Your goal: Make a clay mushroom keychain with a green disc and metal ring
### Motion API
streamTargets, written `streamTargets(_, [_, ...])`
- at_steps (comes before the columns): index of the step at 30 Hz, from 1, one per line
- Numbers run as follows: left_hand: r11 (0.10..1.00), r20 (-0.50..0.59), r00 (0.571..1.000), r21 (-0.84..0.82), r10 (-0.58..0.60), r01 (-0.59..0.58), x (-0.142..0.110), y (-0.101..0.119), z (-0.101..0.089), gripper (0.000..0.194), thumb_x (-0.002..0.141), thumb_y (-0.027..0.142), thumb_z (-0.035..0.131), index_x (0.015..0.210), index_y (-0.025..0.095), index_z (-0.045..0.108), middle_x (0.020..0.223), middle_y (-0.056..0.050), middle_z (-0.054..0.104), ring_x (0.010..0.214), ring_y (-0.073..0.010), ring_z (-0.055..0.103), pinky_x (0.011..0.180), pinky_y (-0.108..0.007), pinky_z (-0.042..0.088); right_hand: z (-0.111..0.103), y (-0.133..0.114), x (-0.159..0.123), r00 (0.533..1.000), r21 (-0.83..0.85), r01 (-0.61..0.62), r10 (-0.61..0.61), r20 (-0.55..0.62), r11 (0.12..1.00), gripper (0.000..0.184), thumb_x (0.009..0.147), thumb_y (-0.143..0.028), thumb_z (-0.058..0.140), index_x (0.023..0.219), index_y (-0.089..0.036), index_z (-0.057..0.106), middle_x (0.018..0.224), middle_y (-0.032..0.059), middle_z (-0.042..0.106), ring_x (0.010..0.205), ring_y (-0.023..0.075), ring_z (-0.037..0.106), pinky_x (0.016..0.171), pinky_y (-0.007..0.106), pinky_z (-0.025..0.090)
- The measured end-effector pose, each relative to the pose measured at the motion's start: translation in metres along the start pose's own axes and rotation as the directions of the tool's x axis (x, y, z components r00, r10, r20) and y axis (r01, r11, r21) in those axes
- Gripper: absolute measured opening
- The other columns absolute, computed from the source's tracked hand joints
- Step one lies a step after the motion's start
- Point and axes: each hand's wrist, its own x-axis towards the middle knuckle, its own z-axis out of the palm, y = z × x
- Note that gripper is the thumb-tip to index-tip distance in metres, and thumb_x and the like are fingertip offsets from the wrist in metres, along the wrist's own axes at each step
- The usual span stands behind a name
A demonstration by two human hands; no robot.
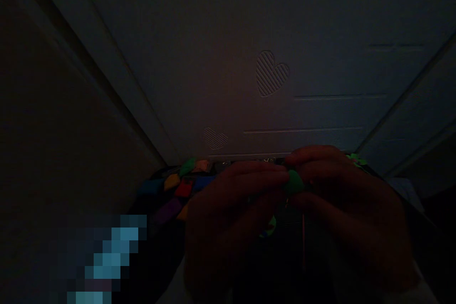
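Observation:
Close together over a dark surface, both hands meet at a small green lump of what looks like modelling clay [294,182]. My left hand [231,221] closes on its left side with the fingertips. My right hand [359,209] has its fingers curled around the right side, pinching it. Below the hands, a bright green round piece [272,227] is partly hidden by my left hand. A thin pinkish stick [303,242] lies between the wrists. Dim light hides much finger detail.
Several coloured blocks lie left of my hands, among them a red one [184,187], a yellow one [172,182] and a purple one [169,209]. Bright green bits [357,160] sit at the far right. Behind rises a pale panel [199,57] with embossed hearts.

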Motion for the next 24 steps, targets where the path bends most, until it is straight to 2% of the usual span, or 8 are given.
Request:
streamTargets(3, [1.0,-0.006,1.0,0.016,0.011,-0.011,0.0012,-0.0027,0.0,0.03,0.075,0.011,0.062,0.092,0.035,0.067,0.098,0.008,0.065,0.094,-0.0089,0.059,0.079,-0.013,0.049,0.0,0.0011,0.0004,1.0,-0.017,0.0,0.0,0.002,1.0,0.009,0.073,-0.023,0.067,0.082,-0.024,0.063,0.098,-0.0038,0.06,0.09,0.0089,0.057,0.08,0.016,0.047])
streamTargets(9, [0.991,0.024,0.993,0.06,0.119,-0.12,0.0044,-0.0067,-0.0012,0.031,0.076,0.009,0.061,0.096,0.032,0.066,0.099,0.005,0.064,0.092,-0.0097,0.059,0.079,-0.015,0.051,-0.0001,0.0003,-0.0002,1.0,0.009,0.009,-0.009,0.003,1.0,0.007,0.075,-0.022,0.065,0.081,-0.023,0.062,0.095,-0.0039,0.06,0.089,0.0069,0.058,0.079,0.013,0.046])
streamTargets(24, [0.966,0.002,0.989,0.215,0.147,-0.144,-0.0006,-0.0006,0.0018,0.034,0.077,0.012,0.06,0.101,0.037,0.062,0.104,0.014,0.061,0.101,-0.0004,0.054,0.087,-0.003,0.042,0.0017,0.0011,-0.0009,1.0,0.048,-0.021,0.022,-0.011,0.999,0.008,0.077,-0.021,0.063,0.084,-0.023,0.061,0.096,-0.0044,0.059,0.09,0.0056,0.057,0.079,0.012,0.044])
